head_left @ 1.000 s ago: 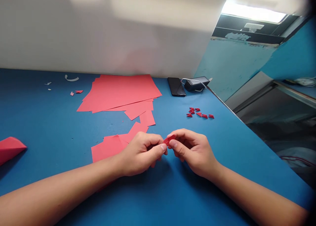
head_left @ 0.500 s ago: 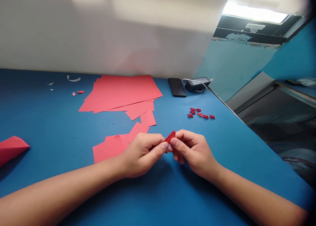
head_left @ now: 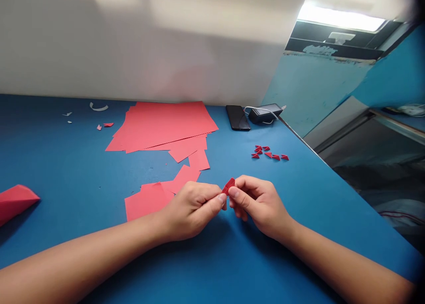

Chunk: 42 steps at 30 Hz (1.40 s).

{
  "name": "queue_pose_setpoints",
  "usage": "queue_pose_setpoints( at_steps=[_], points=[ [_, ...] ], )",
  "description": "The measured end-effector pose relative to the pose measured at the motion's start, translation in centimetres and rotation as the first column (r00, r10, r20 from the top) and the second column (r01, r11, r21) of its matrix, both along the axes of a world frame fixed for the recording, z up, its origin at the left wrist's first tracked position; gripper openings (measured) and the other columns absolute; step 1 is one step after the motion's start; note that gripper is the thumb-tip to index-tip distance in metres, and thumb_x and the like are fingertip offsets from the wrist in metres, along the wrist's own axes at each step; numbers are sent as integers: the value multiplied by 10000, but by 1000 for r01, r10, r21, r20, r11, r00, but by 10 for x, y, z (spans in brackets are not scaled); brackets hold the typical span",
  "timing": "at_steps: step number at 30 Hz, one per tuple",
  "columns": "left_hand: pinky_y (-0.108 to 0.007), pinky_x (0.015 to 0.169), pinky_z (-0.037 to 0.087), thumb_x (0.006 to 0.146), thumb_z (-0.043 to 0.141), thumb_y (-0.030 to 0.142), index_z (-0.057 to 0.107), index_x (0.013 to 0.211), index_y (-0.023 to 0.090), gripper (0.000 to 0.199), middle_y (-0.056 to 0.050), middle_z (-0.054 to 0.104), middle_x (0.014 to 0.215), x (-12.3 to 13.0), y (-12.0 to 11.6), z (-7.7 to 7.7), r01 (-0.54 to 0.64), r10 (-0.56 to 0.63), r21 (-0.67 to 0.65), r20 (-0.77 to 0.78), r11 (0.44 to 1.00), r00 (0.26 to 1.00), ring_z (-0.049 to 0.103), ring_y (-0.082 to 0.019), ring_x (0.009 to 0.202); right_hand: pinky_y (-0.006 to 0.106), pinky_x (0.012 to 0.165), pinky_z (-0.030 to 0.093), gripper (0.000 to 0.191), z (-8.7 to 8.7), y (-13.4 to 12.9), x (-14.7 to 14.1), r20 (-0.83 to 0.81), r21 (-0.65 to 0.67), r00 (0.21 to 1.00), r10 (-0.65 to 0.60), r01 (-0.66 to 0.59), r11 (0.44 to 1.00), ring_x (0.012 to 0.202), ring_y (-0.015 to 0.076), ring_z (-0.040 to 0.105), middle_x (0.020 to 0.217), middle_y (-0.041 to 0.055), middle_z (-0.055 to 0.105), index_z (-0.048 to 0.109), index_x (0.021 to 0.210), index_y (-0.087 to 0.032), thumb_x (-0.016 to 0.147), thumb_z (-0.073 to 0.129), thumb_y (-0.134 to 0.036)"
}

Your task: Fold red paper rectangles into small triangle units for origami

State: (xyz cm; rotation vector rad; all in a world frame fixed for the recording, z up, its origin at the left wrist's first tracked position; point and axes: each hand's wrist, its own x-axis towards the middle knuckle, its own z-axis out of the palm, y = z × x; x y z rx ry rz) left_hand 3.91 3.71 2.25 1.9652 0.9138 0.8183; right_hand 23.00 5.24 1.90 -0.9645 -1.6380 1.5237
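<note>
Over the surface: paper piece pinched from both sides.
The left hand grips the piece's lower-left end, thumb against curled forefinger; the right hand rests its thumb on the near face, other fingers bent behind. The piece sits tilted between the fingertips, upper tip uncovered, with the folded triangles beyond to the right and the sheets beyond to the left. For a clean crease, the left pinch should probably hold firm while the right thumb presses evenly along the fold. Compared with one second earlier, the piece stands steeper and its tip is more exposed.
</note>
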Motion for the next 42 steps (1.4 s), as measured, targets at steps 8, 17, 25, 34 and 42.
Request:
queue_pose_setpoints(
  at_steps=[8, 17, 25, 34, 42],
  points=[
    [-205, 527, 378, 956, 347, 312, 569, 709, 164, 364, 6, 512, 597, 3, -1, 3, 8, -7, -40, 19, 999, 1000, 449, -99, 530, 195, 402, 407, 257, 1, 0, -3, -106, -67, 994, -29, 22, 998, 499, 89, 511, 685, 2, 581, 595, 818, -167, 881, 571, -415],
    [-184, 482, 439, 922, 479, 329, 612, 936, 156, 219, -21, 625, 742, 4, 2, -5, -79, 135, -262, 205, 962, 969, 527, -87, 547, 206, 408, 352, 278, 8, 1, 4, 152, 57, 988, 40, -49, 997, 440, 85, 476, 544, -21, 528, 611, 705, -157, 883, 563, -366],
    [-172, 404, 469, 870, 552, 294, 646, 799, 132, 200, -18, 626, 662, 3, 3, -3, -75, 159, -385, 191, 920, 969, 546, -87, 488, 220, 486, 386, 186, 10, 4, 7, 283, 309, 959, 32, -123, 943, 527, 100, 486, 614, 2, 597, 669, 757, -163, 876, 564, -261],
    [-187, 427, 504, 851, 563, 247, 620, 818, 137, 128, -6, 627, 665, 6, 5, -4, -108, 207, -416, 201, 903, 957, 577, -95, 506, 203, 432, 441, 208, 4, 5, 6, 195, 30, 979, 50, -57, 998, 511, 108, 543, 635, 7, 593, 626, 811, -158, 882, 564, -344],
    [-196, 426, 517, 834, 585, 243, 615, 808, 129, 121, -5, 627, 647, 6, 6, -4, -115, 222, -456, 187, 883, 957, 587, -100, 503, 192, 412, 413, 210, 7, 8, 5, 228, -11, 971, 79, -78, 997, 464, 88, 507, 595, -4, 580, 649, 800, -149, 877, 562, -324]
  ],
)
